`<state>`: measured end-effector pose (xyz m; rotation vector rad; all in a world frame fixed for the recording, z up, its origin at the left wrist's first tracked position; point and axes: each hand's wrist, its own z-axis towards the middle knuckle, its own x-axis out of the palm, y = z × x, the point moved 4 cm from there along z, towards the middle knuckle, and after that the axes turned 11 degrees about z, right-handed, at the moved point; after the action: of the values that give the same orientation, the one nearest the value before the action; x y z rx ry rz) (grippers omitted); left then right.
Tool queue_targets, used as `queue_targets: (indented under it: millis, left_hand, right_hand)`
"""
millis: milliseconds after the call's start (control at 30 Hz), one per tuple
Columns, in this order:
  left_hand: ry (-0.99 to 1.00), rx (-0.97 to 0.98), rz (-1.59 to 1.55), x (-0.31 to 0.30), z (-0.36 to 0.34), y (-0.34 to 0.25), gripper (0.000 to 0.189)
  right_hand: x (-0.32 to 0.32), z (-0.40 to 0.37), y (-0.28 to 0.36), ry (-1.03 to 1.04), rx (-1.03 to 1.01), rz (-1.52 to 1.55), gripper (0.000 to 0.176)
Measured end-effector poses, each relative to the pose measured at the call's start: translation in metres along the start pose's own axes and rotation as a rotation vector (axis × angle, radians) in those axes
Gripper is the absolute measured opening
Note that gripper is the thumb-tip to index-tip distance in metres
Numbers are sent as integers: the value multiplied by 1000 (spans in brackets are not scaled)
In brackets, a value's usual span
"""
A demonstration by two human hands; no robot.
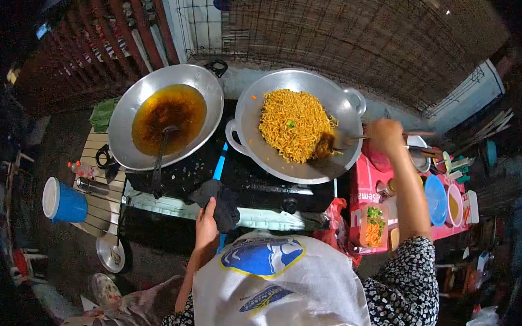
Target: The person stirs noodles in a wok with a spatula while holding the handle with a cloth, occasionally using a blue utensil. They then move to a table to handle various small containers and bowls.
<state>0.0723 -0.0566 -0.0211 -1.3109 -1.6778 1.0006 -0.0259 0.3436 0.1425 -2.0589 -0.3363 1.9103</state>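
Observation:
My right hand [387,136] is closed around the wooden handle of a spatula [357,137], blurred by motion. Its blade reaches the right side of a heap of yellow-brown noodles [295,123] in a large two-handled metal wok [250,140]. My left hand [209,222], with fingers bent, grips a bunched black cloth [216,199] at the front of the stove, below the wok's left handle. Beside the cloth runs a narrow blue strip [220,161]. A second wok [120,120] to the left holds dark amber oil [169,114], with a dark ladle [162,158] leaning in it.
On the right, a red-covered table [364,168] carries a container of chopped vegetables [374,225], a blue bowl [435,200] and a pink bowl [455,205]. A blue bucket [70,204] stands on the slatted surface [103,184] at left. Wire mesh [338,37] rises behind the stove.

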Motion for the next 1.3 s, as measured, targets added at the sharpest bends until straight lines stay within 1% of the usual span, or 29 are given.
queue_targets:
  millis: [33,133,167,200,233,300,333,400,433,467,500,533,600,633,667,700,733,767,800,833,900,1033,1100,1133,1167,1200,1233,1267,1300]
  left_hand:
    - [-5,9,-8,-1,1,-1,38]
    - [21,341,522,2,-7,-10,37]
    - [22,451,700,3,-10,-13,38]
    - [23,559,881,3,-12,-15,40]
    - [16,559,876,-1,-5,-7,40]
    - [47,562,650,-7,14,17,35]
    - [47,561,645,0,8,4,35]
    - [73,132,-83,9,3,-7,35]
    - [76,128,-84,9,3,-7,35]
    - [57,164,6,9,4,-8,37]
    - [38,202,96,9,4,-9,39]
    - [39,203,92,11,6,-10,39]
    - [24,-147,-281,13,13,1,32]
    - [23,-144,-285,9,12,3,32]
    - [11,199,380,-1,9,-5,35]
    - [-5,539,1046,3,2,-13,42]
    - [9,509,962,3,3,-13,52]
    - [25,477,880,3,3,-12,62]
    - [7,478,1033,-1,5,-9,62]
    - [-7,506,1106,-3,5,-9,46]
    - [73,281,383,-5,14,3,69]
    - [47,280,453,-9,22,18,70]
    - [-28,163,130,-8,24,25,54]
    - [-56,45,152,-13,32,34,43]
    - [-86,-77,174,-17,38,41,47]
    - [-144,-117,147,-10,27,25,49]
    - [-160,93,343,-7,15,6,50]
    - [-135,56,467,-8,15,6,50]
    - [-126,8,198,-5,14,9,50]
  right_hand:
    - [37,18,3,-38,-71,77,14]
    - [81,39,49,-26,124,526,19]
    - [112,49,45,-107,137,627,20]
    - [106,45,48,-99,167,675,20]
    - [92,39,50,-90,201,722,21]
    - [75,31,42,-95,180,712,21]
    - [65,28,38,-100,163,704,21]
    - [43,21,31,-109,163,702,20]
    - [29,15,27,-119,164,704,20]
    - [11,9,29,-173,128,671,18]
    - [-4,4,29,-173,129,667,18]
    - [-18,1,31,-190,105,542,17]
    - [-30,-2,33,-198,60,337,18]
    - [-28,0,29,-201,57,334,18]
    - [-25,3,26,-257,38,270,19]
    - [-30,4,27,-313,18,206,21]
    - [-34,4,29,-315,11,204,21]
    - [-45,-1,34,-453,-93,196,18]
    - [-55,-9,39,-588,-193,190,15]
    - [-59,-9,38,-587,-193,191,15]
    - [-66,-6,39,-602,-271,81,15]
    - [-64,5,29,-573,-324,64,16]
    - [-54,16,18,-496,-271,124,17]
    - [-48,23,9,-484,-259,134,18]
    - [-46,30,3,-480,-265,139,18]
    - [-42,40,-3,-406,-187,98,17]
    - [-39,51,-11,-335,-109,57,16]
    - [-26,70,-20,-268,-62,5,13]
    - [-21,80,-20,-269,-68,9,13]
